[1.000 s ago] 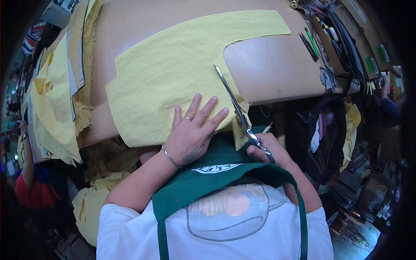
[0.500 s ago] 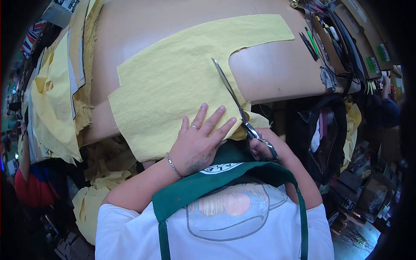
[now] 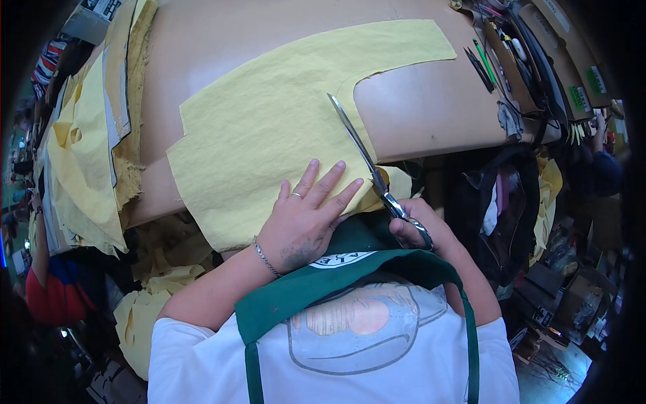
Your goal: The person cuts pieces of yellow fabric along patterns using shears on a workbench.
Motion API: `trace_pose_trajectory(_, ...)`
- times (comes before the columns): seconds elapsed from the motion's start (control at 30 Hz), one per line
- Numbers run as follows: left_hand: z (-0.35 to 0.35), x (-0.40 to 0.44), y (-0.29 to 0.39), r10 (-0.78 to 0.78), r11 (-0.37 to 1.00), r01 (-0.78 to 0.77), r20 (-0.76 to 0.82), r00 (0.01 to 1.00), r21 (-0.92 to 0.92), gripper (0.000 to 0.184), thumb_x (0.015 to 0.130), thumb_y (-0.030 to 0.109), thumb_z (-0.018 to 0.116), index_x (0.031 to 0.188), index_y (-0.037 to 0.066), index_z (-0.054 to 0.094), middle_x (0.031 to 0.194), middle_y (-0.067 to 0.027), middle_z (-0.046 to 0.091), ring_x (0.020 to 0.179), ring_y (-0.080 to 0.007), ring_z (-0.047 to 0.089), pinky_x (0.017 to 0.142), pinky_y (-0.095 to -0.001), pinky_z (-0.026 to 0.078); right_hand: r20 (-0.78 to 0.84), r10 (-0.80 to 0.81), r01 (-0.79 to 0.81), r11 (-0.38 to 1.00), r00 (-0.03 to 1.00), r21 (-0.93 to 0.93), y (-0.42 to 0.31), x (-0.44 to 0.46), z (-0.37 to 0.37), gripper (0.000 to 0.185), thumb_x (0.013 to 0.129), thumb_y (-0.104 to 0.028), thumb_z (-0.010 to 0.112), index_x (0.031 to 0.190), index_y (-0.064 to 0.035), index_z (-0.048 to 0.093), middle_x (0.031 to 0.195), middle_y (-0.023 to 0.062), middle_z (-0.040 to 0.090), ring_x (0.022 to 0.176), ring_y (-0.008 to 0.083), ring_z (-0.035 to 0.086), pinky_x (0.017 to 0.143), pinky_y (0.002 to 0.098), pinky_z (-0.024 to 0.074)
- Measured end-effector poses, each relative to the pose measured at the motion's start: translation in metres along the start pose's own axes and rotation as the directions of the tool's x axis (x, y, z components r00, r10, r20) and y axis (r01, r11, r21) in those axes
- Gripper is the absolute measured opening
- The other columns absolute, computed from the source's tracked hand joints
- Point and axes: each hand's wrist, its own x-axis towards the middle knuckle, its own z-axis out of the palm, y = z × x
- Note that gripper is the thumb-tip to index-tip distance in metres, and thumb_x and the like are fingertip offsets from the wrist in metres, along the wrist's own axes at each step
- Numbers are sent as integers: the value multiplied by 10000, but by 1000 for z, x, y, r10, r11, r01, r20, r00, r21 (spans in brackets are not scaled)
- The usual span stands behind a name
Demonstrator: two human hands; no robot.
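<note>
A large piece of yellow cloth (image 3: 269, 114) lies across the table and hangs over its near edge. My left hand (image 3: 309, 215) presses flat on it with fingers spread, just left of the scissors. My right hand (image 3: 412, 225) grips the handles of large metal scissors (image 3: 355, 131). One long blade lies over the cloth, pointing away and to the left; the other blade is hidden. The cloth around the pivot is bunched, and part of it folds over to the right of the scissors.
Layered yellow cloth and board (image 3: 121, 114) stand at the table's left. Dark tweezers-like tools (image 3: 479, 70) and a green pen (image 3: 484, 62) lie at right, near a box of tools (image 3: 515, 67). A dark open bag (image 3: 498, 209) hangs below the edge. Another person's red-and-blue clothing (image 3: 54, 296) shows far left.
The cloth and my left hand have shifted slightly left. A small flap of cloth right of the scissors' pivot has dropped away from the table edge. My right hand keeps hold of the scissors.
</note>
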Motion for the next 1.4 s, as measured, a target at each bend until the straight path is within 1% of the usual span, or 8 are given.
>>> trace_pose_trajectory(0.1,-3,0,0,3,1000,-3,5,1000,-18,553,759,134,556,1274,184,364,1349,-111,285,1198,-415,301,820,-571,353,-4,-34,34,999,999,12,-2,-1,1,691,555,-728,563,676,-55,468,524,-16,441,468,83,484,419,225,405)
trace_pose_trajectory(0.2,-2,-2,0,11,1000,-11,14,1000,-12,550,758,131,557,1272,182,367,1347,-112,288,1201,-416,297,821,-567,349,36,-49,48,999,998,10,-3,1,-2,703,557,-740,546,681,-52,466,521,-6,453,464,91,498,416,227,410)
trace_pose_trajectory(0.3,-2,-2,1,10,1000,-10,17,1000,-19,547,758,127,557,1270,181,370,1347,-111,289,1204,-415,293,820,-566,348,44,-30,31,999,999,-18,-3,4,-2,716,558,-750,530,687,-48,463,516,5,461,459,100,509,418,229,417)
trace_pose_trajectory(0.4,-2,-2,1,7,1000,-7,20,1000,-29,545,759,126,555,1269,181,371,1347,-110,289,1204,-415,293,825,-566,345,34,-44,43,999,998,10,-2,5,-1,722,559,-754,523,688,-47,459,515,9,466,455,103,510,418,229,419)
trace_pose_trajectory(1.0,-1,-4,1,7,998,-6,14,1000,-64,564,744,90,565,1269,161,373,1345,-121,292,1191,-429,304,837,-553,342,-11,-22,22,1000,1000,-2,-3,2,0,691,548,-738,564,636,-59,469,515,-18,438,457,77,480,415,214,394)
trace_pose_trajectory(1.1,-2,-3,2,-1,987,5,30,1000,-158,549,756,74,550,1270,142,369,1346,-122,288,1193,-437,295,876,-546,328,-31,-24,24,1000,999,-8,1,1,4,685,568,-722,571,631,-46,478,515,-15,438,497,79,467,451,229,392)
trace_pose_trajectory(1.2,-5,-1,7,-1,973,9,35,999,-233,535,770,55,530,1272,125,361,1346,-128,282,1195,-446,283,930,-509,313,-102,-106,100,993,989,-71,0,0,8,687,583,-707,579,624,-27,486,520,-9,445,542,81,445,488,254,390)
trace_pose_trajectory(1.4,-3,3,7,21,941,-10,27,999,-339,505,794,46,495,1275,97,349,1350,-152,263,1208,-440,263,985,-428,290,-148,-90,77,993,985,-92,3,-4,11,696,592,-695,584,633,-4,507,530,1,460,556,84,434,498,273,388)
